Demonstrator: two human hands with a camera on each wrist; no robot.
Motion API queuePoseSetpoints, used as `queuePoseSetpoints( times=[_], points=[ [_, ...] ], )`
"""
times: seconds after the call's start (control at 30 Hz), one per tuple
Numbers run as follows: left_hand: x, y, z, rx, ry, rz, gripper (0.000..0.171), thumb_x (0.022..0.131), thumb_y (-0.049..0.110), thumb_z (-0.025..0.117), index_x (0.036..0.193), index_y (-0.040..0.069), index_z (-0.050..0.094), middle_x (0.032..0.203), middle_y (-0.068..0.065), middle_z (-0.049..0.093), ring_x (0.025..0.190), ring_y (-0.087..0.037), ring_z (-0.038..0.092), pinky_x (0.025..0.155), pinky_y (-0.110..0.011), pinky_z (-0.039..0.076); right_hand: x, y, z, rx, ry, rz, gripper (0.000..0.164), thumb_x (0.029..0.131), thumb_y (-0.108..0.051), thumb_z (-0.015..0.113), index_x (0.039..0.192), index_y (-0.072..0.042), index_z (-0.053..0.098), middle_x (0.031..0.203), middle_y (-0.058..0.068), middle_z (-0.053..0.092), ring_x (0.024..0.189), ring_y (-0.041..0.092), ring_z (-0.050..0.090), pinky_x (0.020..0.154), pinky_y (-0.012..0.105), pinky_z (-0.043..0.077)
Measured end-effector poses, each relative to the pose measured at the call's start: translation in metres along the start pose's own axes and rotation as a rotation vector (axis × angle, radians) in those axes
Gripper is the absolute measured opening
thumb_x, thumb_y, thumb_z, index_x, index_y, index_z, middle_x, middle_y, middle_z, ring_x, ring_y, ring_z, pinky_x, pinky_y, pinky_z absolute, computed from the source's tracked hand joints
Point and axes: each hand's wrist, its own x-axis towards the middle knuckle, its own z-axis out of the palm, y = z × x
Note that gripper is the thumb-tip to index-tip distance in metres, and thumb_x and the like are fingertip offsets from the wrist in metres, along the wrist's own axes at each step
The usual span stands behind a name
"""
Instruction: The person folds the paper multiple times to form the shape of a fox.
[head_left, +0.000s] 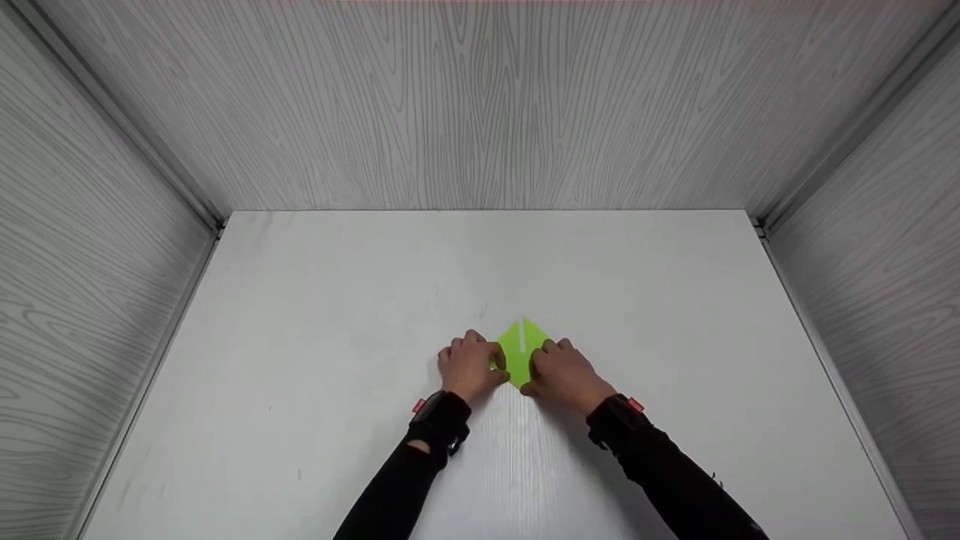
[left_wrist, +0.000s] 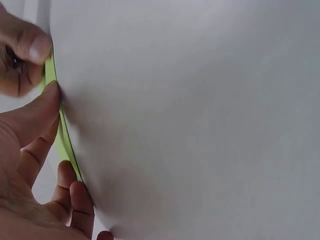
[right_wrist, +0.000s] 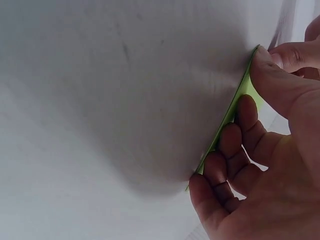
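Observation:
A small lime-green sheet of folded paper (head_left: 534,339) lies diamond-wise on the white table, a pale strip running down its upper middle. At its left side my left hand (head_left: 469,367) bends thumb and forefinger together on the lower edge. In the left wrist view that thumb sits on the thin layered edge of the paper (left_wrist: 63,137), the other fingers along it. My right hand (head_left: 568,375) holds the right side, fingers curled. The right wrist view shows its thumb at the near corner and fingertips lined along the green edge. The hands partly cover both side corners.
The white tabletop (head_left: 315,300) spreads around the hands. Grey wood-grain panels stand at the back (head_left: 480,105), on the left (head_left: 82,225) and on the right (head_left: 885,225). A black band with a red tag wraps each wrist, over dark sleeves.

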Motion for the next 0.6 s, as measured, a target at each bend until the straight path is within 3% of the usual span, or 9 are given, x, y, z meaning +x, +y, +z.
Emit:
queuePoseSetpoints(
  times=[0.43,0.6],
  points=[
    [0.012,-0.013,-0.014,-0.019,0.069,-0.131,0.02,0.089,0.023,0.084,0.077,0.017,0.07,0.112,-0.011,0.066,0.114,-0.037,0.06,0.104,-0.058,0.04,-0.004,-0.001,0.004,0.013,-0.028,0.056,0.033,0.088,-0.032,0.086,0.092,-0.004,0.07,0.095,0.012,0.062,0.095,0.032,0.055,0.086,0.046,0.053],
    [0.012,-0.02,-0.016,-0.021,0.1,-0.136,0.019,0.089,0.023,0.084,0.078,0.015,0.071,0.11,-0.012,0.066,0.111,-0.038,0.06,0.101,-0.056,0.041,-0.002,-0.003,0.005,0.01,-0.047,0.058,0.033,0.09,-0.033,0.085,0.091,-0.004,0.069,0.096,0.012,0.061,0.097,0.033,0.054,0.088,0.046,0.052]
  ],
)
